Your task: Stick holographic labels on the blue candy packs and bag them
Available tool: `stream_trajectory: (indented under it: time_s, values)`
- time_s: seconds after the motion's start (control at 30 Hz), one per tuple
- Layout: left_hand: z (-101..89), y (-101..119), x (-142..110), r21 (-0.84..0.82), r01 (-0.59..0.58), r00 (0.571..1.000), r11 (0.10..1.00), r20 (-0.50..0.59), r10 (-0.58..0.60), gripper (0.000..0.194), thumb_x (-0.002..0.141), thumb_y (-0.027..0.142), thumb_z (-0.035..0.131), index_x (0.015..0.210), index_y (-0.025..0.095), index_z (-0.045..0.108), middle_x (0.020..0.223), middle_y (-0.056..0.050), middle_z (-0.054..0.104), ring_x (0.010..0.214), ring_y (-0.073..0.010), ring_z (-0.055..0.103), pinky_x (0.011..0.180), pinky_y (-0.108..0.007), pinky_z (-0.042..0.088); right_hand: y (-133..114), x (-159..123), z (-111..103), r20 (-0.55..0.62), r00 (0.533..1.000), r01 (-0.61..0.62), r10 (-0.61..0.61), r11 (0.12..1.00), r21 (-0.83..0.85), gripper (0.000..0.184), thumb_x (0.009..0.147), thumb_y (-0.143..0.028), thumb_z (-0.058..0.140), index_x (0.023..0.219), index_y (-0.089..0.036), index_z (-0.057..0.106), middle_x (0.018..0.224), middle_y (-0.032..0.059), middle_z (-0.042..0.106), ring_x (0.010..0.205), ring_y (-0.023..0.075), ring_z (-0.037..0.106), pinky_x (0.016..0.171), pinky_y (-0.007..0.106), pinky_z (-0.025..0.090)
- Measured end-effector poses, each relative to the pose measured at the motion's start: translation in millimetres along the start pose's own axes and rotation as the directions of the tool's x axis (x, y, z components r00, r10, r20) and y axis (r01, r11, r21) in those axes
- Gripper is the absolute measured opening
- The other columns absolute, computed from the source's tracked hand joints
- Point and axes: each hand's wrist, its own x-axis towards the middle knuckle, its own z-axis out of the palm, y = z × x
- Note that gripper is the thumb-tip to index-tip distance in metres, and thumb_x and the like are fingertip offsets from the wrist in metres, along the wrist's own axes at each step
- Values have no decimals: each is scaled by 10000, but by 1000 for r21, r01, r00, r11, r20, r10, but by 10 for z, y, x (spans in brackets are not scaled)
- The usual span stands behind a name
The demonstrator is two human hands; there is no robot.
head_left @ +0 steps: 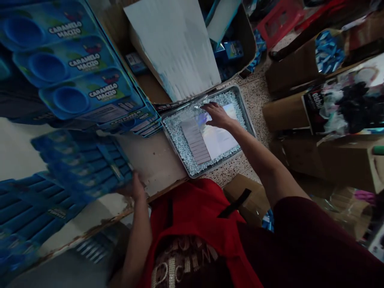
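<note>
My left hand [135,187] is at the right end of a stack of flat blue cartons [87,164], which is blurred by motion. The fingers go out of sight under its edge and appear to grip it. My right hand [218,116] reaches over a metal tray [250,120] filled with small pale blue pieces [186,150]. Its fingers are stretched out, with the thumb apart. Under that hand, on the pieces, lie a white printed sheet [220,140] and a grey lined panel [196,142]. Shiny clear plastic [196,105] shows by the fingertips.
Blue cartons marked "Caramelo Macizo" [87,92] are stacked upper left. More blue cartons [39,208] sit on the worn white surface [153,156]. A white-topped box [180,48] stands behind the tray. Cardboard boxes [286,106] line the speckled floor [255,94] at right.
</note>
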Motion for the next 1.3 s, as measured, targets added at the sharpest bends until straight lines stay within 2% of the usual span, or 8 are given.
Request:
stream_trajectory:
  time_s: [0.2,0.47,0.63,0.77,0.93,1.07,1.2,1.3]
  values:
    - [10,-651,-764,-62,165,949,984,-260,-175,722,752,540,833,1308,240,482,1392,-184,643,1424,-444,592,1206,-679,474,329,49,194,-179,960,-201,216,975,96,1329,701,-584,996,1732,-144,283,1713,304,374,1576,528,362,1256,741,325]
    - [86,-662,-1695,-106,175,984,979,51,-170,678,868,443,781,1446,292,460,1417,-166,632,1400,-334,644,1126,-536,594,330,-275,207,-208,951,-229,228,973,22,682,772,-611,937,1263,-169,767,1377,213,676,1427,470,499,1272,737,239]
    - [352,-81,-1699,-121,-85,952,989,284,117,404,907,465,713,1233,230,670,1271,-149,748,1196,-294,744,1126,-488,587,304,-251,-141,26,992,-123,120,972,199,183,896,-317,818,999,-174,866,860,36,753,911,233,689,960,403,499]
    - [484,686,-1608,-170,-415,862,894,241,446,335,975,492,704,1169,222,744,1184,-129,772,1155,-283,738,1106,-466,577,196,-493,-633,120,990,-8,-71,831,556,157,858,-319,827,940,-197,884,637,-53,686,592,96,577,675,260,459]
    - [716,1511,-1342,-175,-661,737,730,35,675,642,945,596,763,1406,163,653,1463,-214,666,1428,-345,606,1251,-497,451,-244,-904,-1232,118,975,5,-189,547,837,243,873,-430,838,995,-223,879,644,-59,716,506,62,555,538,200,445]
    - [660,1876,-1089,-198,-633,745,748,104,659,960,739,583,961,1510,162,573,1412,-196,697,1332,-357,653,1181,-486,491,-474,-1027,-1427,30,991,30,-128,437,899,238,836,-425,893,957,-221,872,701,-43,731,582,76,598,581,221,503]
    - [237,2103,-893,-294,-551,690,781,365,625,440,873,503,843,1155,172,771,1008,-57,789,932,-231,718,882,-336,563,-471,-1087,-1297,-52,995,87,-84,492,866,316,897,-520,836,963,-211,850,791,2,720,699,126,638,675,300,566]
    - [-90,2221,-742,-239,-556,624,796,513,590,324,855,468,835,966,164,814,854,-12,768,812,-199,672,750,-289,500,-592,-1142,-1100,-186,982,157,-39,718,678,385,973,-597,737,999,-222,819,944,58,723,893,210,690,833,414,617]
